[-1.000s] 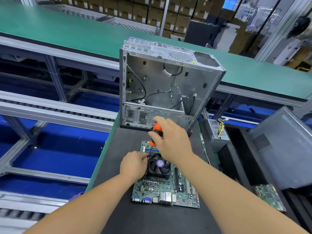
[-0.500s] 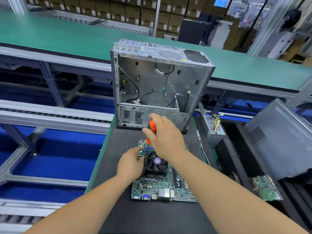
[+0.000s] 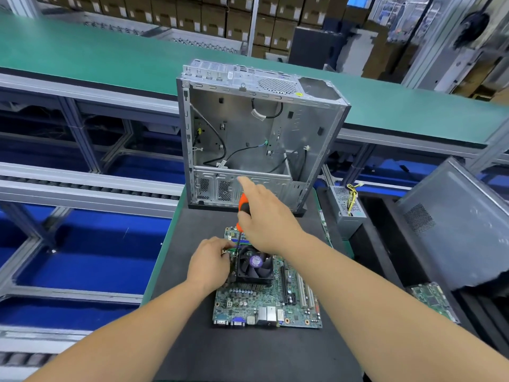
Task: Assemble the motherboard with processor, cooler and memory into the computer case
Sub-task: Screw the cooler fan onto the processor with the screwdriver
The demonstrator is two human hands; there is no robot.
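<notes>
- No brand or writing readable anywhere; round purple sticker on the fan hub, print too small to read. Small yellow sticker on top of the case, also unreadable.
- Motherboard [image 3: 265, 304]: green PCB, flat on the dark grey work mat [image 3: 248, 354], mid-mat, a bit toward the near edge. Port block (blue VGA, metal connectors) along its near edge; long black/grey slots run along its right side.
- Cooler [image 3: 254, 266]: square black fan over finned metal heatsink, sits on the far half of the board.
- Memory: slots w/ blue strips at the board's far-left corner, mostly hidden behind hands.
- Computer case [image 3: 256, 139]: bare silver sheet-metal box, upright at the mat's far edge, open side facing the camera; perforated vents, black cables hanging inside.
- Right hand [image 3: 268, 219]: clenched around a screwdriver [image 3: 243, 213], orange-and-black handle; index finger sticks out straight twd the case. Thin dark shaft slants down to the cooler's far-left corner.
- Left hand [image 3: 209, 264]: fingers curled at the cooler's left edge, touching it by the screwdriver tip; pinching smth small there or not — can't tell.
- Off the mat's right edge: small silver perforated box w/ yellow wires [image 3: 348, 205], large grey case panel [image 3: 457, 224] leaning, second green board [image 3: 431, 299] below it.
- Behind: long green conveyor belt [image 3: 110, 56], aluminium frame rails, stacked brown cartons [image 3: 209, 17].
</notes>
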